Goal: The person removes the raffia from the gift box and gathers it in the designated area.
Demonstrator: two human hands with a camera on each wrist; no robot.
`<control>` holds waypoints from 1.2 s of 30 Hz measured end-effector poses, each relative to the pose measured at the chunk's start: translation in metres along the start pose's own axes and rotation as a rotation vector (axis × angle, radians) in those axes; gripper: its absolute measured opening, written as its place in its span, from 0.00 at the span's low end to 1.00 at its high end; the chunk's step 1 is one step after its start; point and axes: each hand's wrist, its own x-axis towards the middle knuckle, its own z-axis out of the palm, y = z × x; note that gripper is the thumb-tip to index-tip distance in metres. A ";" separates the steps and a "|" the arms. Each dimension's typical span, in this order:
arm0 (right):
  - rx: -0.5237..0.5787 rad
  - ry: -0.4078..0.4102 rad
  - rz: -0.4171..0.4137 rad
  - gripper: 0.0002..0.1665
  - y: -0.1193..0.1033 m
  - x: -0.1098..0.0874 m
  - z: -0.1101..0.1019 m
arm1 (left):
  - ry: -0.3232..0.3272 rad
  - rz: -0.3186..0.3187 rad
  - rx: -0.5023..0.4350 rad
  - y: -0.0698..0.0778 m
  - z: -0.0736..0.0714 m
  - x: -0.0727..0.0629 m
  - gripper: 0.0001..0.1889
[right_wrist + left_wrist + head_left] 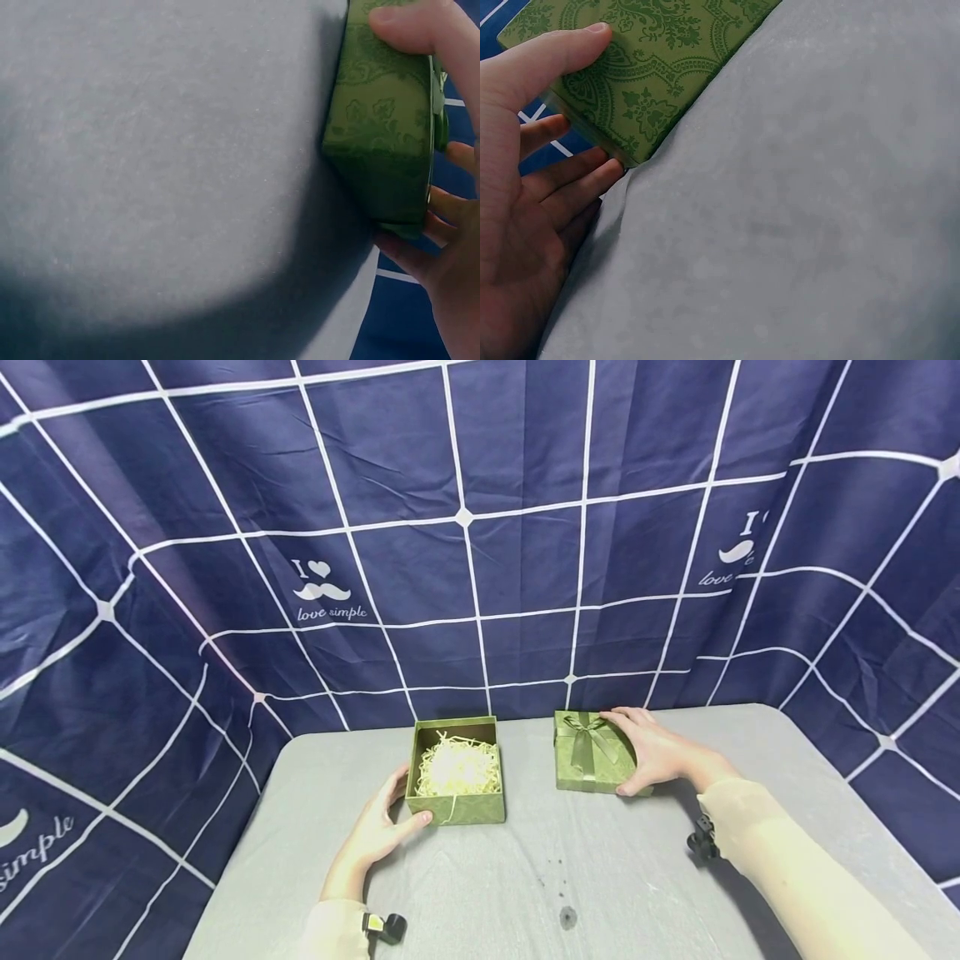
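An uncovered green gift box (472, 812) stands on the table, filled with pale yellow shredded paper (459, 768). One strand of it hangs over the front rim. My left hand (377, 825) holds the box at its front left corner; in the left wrist view the thumb lies on the patterned front (660, 75) and the other fingers are along the side. To the right is the matching lid (611, 768), top up, with a green ribbon bow (585, 737). My right hand (654, 750) grips this lid, thumb at the front and fingertips at the back edge.
Grey cloth covers the table (480, 893), with a dark round spot (567, 917) and several small specks near the front. A navy curtain (525, 568) with white grid lines hangs right behind the table and along both sides.
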 end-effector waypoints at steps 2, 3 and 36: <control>-0.001 0.000 -0.004 0.79 0.000 0.001 0.000 | 0.002 -0.002 0.000 0.000 0.000 -0.001 0.46; 0.003 -0.002 -0.002 0.79 0.000 0.001 -0.001 | 0.002 -0.003 0.000 0.000 0.000 -0.001 0.46; 0.089 -0.027 0.069 0.79 -0.032 0.019 -0.027 | 0.004 0.013 -0.001 0.001 0.000 0.000 0.46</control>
